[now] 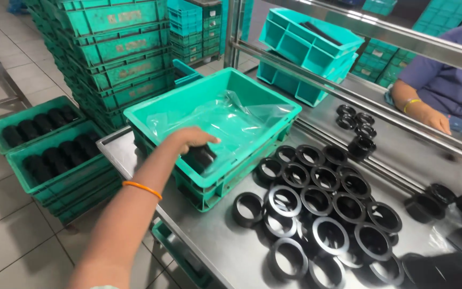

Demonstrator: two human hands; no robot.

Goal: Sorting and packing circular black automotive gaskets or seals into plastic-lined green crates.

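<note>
The black rings (pixel 199 157) sit stacked low in the green crate (pixel 274 109), on its clear plastic liner (pixel 225 115), at the near-left corner. Our left hand (pixel 191 138) is right over them, palm down, fingers curled over the top of the stack. We judge it's closed on the stack, i.e. either setting rings down or lifting them; the grip itself is hidden under the knuckles, so we can't tell how tight.

Step in hand, as we read it: rings going between the crate and the loose pile of rings (pixel 324 214) on the steel table (pixel 209 241). Next move calls for a clean vertical path over the crate wall w/o snagging the liner, and keeping the stack square so it doesn't topple.

Pose: left arm runs from bottom-left up and across, nearly straight, wrist dipped slightly over the crate rim. Orange band (pixel 142 188) on the forearm. Right hand isn't in view.

Around: two lower crates of black parts (pixel 54 155) on the floor to the left, a tall stack of crates (pixel 118 48) behind, another crate (pixel 308 48) tilted on the rail. Across the table a co-worker's hand (pixel 437 120) rests near a few more rings (pixel 356 126).
</note>
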